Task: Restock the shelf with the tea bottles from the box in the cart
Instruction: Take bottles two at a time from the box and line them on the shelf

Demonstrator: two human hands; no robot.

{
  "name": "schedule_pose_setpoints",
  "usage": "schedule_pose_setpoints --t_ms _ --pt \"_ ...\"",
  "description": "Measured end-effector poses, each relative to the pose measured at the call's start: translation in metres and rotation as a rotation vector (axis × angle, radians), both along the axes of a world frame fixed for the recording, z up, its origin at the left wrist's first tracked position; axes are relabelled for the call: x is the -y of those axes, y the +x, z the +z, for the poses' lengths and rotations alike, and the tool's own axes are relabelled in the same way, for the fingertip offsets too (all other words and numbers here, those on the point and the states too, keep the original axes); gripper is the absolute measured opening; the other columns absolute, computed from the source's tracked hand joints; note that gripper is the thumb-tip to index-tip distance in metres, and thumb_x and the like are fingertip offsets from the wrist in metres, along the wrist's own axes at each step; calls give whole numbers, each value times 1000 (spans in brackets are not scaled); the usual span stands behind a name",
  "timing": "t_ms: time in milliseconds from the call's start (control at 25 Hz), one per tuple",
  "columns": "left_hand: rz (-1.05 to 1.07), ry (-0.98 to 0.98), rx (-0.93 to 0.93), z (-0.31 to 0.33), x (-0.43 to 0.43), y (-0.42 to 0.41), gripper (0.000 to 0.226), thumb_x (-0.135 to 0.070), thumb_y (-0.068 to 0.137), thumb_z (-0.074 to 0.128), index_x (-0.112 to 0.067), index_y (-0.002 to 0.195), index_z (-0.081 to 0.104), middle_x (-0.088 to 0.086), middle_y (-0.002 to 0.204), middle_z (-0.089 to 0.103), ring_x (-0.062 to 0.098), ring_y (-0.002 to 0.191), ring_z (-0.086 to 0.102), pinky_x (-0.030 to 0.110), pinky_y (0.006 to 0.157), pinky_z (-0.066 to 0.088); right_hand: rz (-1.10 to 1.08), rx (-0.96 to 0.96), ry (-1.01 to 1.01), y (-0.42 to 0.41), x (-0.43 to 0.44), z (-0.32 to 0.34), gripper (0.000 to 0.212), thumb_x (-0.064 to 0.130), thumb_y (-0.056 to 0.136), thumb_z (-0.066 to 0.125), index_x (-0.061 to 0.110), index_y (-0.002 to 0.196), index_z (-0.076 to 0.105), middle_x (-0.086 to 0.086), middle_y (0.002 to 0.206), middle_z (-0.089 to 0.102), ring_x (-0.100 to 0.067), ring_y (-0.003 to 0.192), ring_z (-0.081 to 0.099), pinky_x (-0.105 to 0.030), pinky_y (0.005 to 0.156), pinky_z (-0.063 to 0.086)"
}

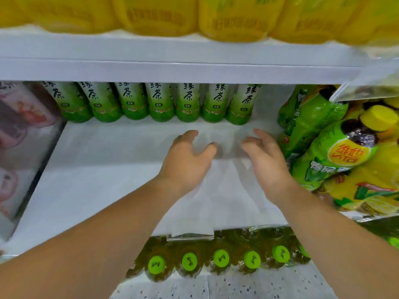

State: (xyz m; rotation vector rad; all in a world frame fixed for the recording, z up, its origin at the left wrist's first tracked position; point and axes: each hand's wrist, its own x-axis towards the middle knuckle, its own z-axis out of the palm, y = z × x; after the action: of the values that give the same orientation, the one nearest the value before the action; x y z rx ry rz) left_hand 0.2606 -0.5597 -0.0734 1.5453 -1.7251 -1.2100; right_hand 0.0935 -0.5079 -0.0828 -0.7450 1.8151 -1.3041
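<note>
Nearest, a row of green-capped bottles stood on the tier below the shelf. Over the bare white shelf board, the left hand and right hand were positioned side by side, not touching each other. The grip of each hand was apart, fingers loosely curled, holding nothing. At the back of the shelf, seven green tea bottles stood upright in a row. Wrapped green and yellow packs lay tilted at the right. Yellow bottles occupied the tier above.
</note>
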Motion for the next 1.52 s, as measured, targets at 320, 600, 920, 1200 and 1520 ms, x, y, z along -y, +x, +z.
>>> schedule_pose_setpoints --t_ms 320,600,920,1200,1520 --pt "-206 166 92 40 -78 82 63 -55 96 55 -29 152 40 -9 153 43 14 133 48 40 112 41 -17 -11 159 58 -107 34 40 34 94 67 31 132 54 -2 128 63 -14 106 60 -24 82 42" --pt "-340 262 19 109 -169 149 62 -53 99 53 -28 154 37 -9 155 43 15 138 46 46 112 42 36 -12 299 129 -227 118 54 35 102 58 26 152 41 5 138 54 -12 123 54 -19 81 41" --pt "-492 305 -5 174 -275 168 57 -47 102 50 -23 153 41 -6 154 46 14 138 45 35 110 37 -210 2 392 181 -374 185 52 36 107 47 23 156 36 0 152 45 -13 125 47 -20 87 41" --pt "-677 298 -11 202 -362 136 51 -44 102 53 -22 148 46 -7 152 46 13 139 44 35 111 38 -398 39 335 179 -480 203 52 38 107 48 21 155 39 -1 153 45 -17 137 46 -36 107 38" --pt "-829 330 68 216 -472 41 50 -45 102 53 -25 147 46 -11 146 48 8 133 45 35 109 40 -510 71 322 105 -607 211 54 41 106 46 21 156 38 1 153 46 -14 132 48 -31 102 40"
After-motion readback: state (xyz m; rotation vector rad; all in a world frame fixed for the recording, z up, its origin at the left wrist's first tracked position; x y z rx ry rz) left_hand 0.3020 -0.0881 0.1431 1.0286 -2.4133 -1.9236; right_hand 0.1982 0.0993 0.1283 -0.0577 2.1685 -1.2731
